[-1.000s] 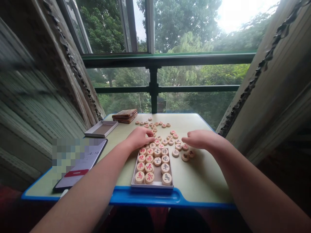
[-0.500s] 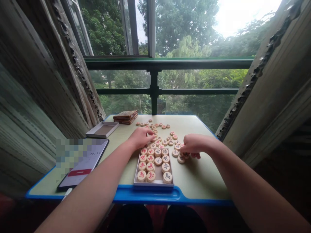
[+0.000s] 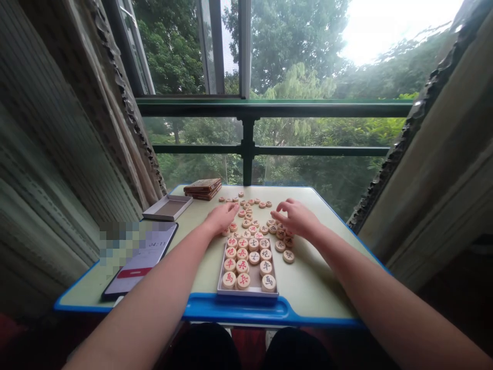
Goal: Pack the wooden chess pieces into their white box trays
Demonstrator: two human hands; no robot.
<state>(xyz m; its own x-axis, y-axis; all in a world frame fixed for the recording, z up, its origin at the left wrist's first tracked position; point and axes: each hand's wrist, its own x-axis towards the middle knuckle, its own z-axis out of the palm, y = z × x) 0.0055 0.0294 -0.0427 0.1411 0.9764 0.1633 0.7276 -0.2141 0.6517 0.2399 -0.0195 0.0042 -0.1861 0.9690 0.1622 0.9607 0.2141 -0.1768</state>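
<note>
Wooden xiangqi pieces [image 3: 288, 256] with red or black characters lie scattered over the tabletop. A shallow white box [image 3: 248, 294] in front of me holds rows of them: red pieces [image 3: 242, 280] in the left columns, black pieces [image 3: 268, 282] on the right. The third column has a bare patch near the front. My left hand [image 3: 222, 218] rests low at the left of the scatter, fingers stretched forward, nothing visible in them. Above the right part of the scatter, my right hand [image 3: 296, 216] is open with fingers bent and apart, covering some pieces.
An empty box lid [image 3: 168, 207] lies at the left, beside stacked brown folded boards [image 3: 203, 188]. A phone [image 3: 143, 259] lies nearer, partly behind my left forearm. The table [image 3: 327, 288] has a blue rim. A window with a green railing [image 3: 269, 109] stands behind it, between curtains.
My right hand has moved away from the pieces at the near right, up and leftward, and its fingers have spread. The left hand shifted slightly left. The camera view moved a little.
</note>
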